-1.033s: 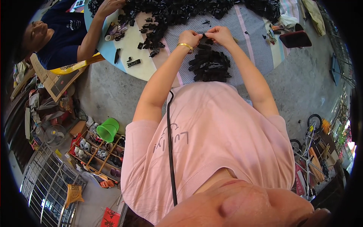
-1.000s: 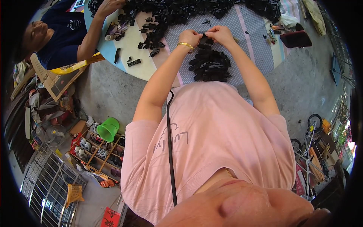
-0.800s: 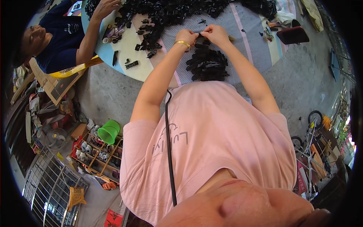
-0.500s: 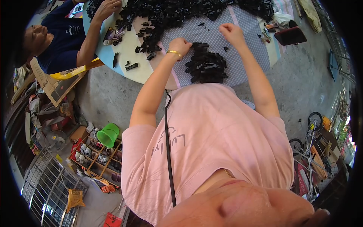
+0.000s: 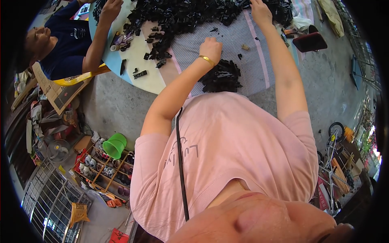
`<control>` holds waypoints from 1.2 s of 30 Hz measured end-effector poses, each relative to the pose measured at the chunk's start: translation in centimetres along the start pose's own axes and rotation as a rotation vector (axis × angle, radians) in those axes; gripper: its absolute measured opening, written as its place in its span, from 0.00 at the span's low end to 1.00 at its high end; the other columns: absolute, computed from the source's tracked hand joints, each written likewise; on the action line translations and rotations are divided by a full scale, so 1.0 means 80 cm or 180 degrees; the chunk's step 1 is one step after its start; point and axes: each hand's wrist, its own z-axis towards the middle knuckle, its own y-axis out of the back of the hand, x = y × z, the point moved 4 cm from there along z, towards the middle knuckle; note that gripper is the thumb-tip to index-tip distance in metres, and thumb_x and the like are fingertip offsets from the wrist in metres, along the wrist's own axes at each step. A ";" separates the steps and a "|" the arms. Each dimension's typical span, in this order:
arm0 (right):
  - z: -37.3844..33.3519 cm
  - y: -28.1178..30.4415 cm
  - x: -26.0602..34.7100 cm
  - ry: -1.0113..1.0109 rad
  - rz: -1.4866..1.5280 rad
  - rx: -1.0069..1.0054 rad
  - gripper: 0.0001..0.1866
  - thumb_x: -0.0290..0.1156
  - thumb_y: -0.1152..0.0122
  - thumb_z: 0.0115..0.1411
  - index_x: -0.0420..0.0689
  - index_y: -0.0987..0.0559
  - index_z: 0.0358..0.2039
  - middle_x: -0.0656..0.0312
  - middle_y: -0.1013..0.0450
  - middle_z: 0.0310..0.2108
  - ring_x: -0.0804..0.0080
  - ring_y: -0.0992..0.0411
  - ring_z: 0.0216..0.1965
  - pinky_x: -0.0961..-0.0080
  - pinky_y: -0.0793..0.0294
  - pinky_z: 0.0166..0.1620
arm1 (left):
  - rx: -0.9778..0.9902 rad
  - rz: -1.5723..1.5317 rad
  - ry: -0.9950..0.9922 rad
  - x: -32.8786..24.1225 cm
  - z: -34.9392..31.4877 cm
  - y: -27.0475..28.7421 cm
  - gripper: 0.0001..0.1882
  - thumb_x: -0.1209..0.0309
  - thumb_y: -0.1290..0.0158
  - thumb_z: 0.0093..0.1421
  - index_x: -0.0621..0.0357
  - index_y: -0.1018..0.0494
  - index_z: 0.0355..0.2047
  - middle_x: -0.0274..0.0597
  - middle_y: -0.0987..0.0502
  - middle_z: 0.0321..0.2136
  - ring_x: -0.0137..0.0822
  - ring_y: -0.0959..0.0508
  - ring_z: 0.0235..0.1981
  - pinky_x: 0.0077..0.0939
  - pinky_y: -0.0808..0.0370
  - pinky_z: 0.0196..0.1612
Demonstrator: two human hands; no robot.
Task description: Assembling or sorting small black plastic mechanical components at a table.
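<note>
My left hand (image 5: 210, 49), wearing a gold bangle, is closed just above a stack of long black plastic pieces (image 5: 221, 77) at the near table edge. Whatever its curled fingers hold is hidden. My right hand (image 5: 260, 13) reaches to the far side of the table, at the edge of a large heap of small black plastic parts (image 5: 178, 16). Its fingertips run to the picture's top edge, so their grip does not show. A small tan object (image 5: 245, 47) and a few black bits (image 5: 240, 56) lie on the grey patterned cloth (image 5: 190, 42) between the hands.
At the left, a person in a dark shirt (image 5: 71, 44) works with both hands at the same round table. A dark red phone-like case (image 5: 310, 41) lies at the right edge, by a white plastic bag (image 5: 301, 21). A green bucket (image 5: 115, 146) stands among shoes below.
My right hand has moved away, up to the heap. My left hand has shifted right, from the stack's left side to above its far end. The small tan object now shows on the cloth.
</note>
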 end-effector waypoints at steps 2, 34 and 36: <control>0.004 0.016 0.006 0.0302 0.2270 -0.0291 0.11 0.29 0.47 0.50 0.43 0.27 0.36 0.54 0.32 0.31 0.58 0.31 0.34 0.65 0.30 0.37 | -0.0169 -0.0129 -0.0168 0.003 0.008 -0.005 0.07 0.70 0.47 0.45 0.53 0.26 0.28 0.41 0.30 0.29 0.44 0.31 0.36 0.35 0.30 0.37; -0.148 -0.022 0.102 -0.1693 0.3536 0.1393 0.11 0.32 0.38 0.49 0.39 0.24 0.30 0.64 0.27 0.21 0.83 0.31 0.19 0.87 0.31 0.22 | -0.0367 -0.1511 -0.0585 0.038 0.010 0.010 0.20 0.81 0.47 0.41 0.59 0.33 0.39 0.46 0.28 0.34 0.43 0.29 0.37 0.34 0.32 0.40; -0.150 -0.023 0.109 -0.1766 0.3673 0.1445 0.11 0.32 0.38 0.49 0.38 0.24 0.29 0.64 0.27 0.21 0.83 0.31 0.19 0.88 0.31 0.22 | -0.0835 -0.1651 -0.0558 0.048 0.007 0.009 0.20 0.80 0.48 0.42 0.59 0.32 0.39 0.45 0.27 0.31 0.42 0.28 0.35 0.32 0.31 0.39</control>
